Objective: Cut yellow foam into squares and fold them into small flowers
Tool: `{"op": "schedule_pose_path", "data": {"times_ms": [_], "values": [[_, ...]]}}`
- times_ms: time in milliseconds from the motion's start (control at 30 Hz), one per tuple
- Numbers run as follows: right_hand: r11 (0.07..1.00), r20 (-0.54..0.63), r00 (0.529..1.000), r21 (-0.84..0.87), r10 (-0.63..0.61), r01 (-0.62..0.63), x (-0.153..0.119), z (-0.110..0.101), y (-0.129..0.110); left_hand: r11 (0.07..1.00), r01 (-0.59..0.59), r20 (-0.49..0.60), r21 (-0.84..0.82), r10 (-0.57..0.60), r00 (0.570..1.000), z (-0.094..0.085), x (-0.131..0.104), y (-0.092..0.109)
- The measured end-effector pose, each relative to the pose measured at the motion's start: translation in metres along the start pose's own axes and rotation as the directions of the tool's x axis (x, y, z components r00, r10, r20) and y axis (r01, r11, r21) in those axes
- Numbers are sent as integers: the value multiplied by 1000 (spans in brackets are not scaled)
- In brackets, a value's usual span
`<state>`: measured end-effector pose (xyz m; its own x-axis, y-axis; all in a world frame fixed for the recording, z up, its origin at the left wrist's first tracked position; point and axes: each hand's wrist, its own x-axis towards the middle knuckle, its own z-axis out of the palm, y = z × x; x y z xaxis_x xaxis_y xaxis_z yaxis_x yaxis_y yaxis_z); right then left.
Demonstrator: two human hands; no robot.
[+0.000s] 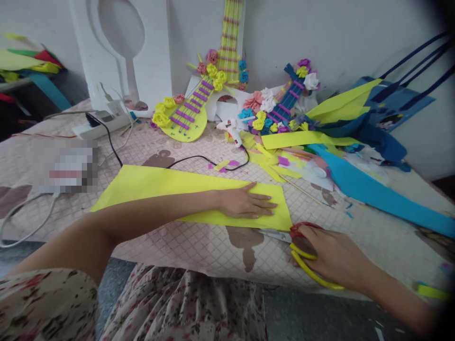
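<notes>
A long sheet of yellow felt or craft paper lies across the front of the table. My left hand rests flat on its right part, fingers spread toward the right edge. Just beyond the sheet's lower right corner, my right hand grips a pair of scissors with red and yellow handles. Their blades point left, along the sheet's lower edge, and appear partly under it. How far the blades are apart is hard to see.
A white glue gun with a black cord stands behind the sheet. Flower-trimmed toy guitars lean at the back. Yellow scraps and a blue strip lie at right. A power strip and a blurred white box sit at left.
</notes>
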<state>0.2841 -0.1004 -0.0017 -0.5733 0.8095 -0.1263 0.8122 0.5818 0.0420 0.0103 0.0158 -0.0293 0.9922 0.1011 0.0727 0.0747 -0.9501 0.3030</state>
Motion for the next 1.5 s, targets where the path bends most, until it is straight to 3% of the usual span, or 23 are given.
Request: {"op": "schedule_pose_path", "data": {"times_ms": [167,467,633,900,1167,1500], "values": [[999,-27,999,6,-33,33,2,1,0,1000,-28,-57,4,29,998,0,-1,0],[999,-55,997,14,-51,52,-2,5,4,1000,-9,-22,-7,9,1000,2,1,-2],[998,-89,995,41,-39,42,2,1,-1,999,-8,-63,-34,6,998,2,1,0],[999,-54,998,-8,-33,32,8,1,-4,997,16,-31,-72,-19,999,-1,2,1],[999,-70,997,18,-39,41,-5,1,9,1000,-12,-14,-29,11,1000,0,14,-6],[1000,-31,999,-5,11,-11,-4,-4,7,1000,-5,-95,-14,4,995,-3,5,-8]]}}
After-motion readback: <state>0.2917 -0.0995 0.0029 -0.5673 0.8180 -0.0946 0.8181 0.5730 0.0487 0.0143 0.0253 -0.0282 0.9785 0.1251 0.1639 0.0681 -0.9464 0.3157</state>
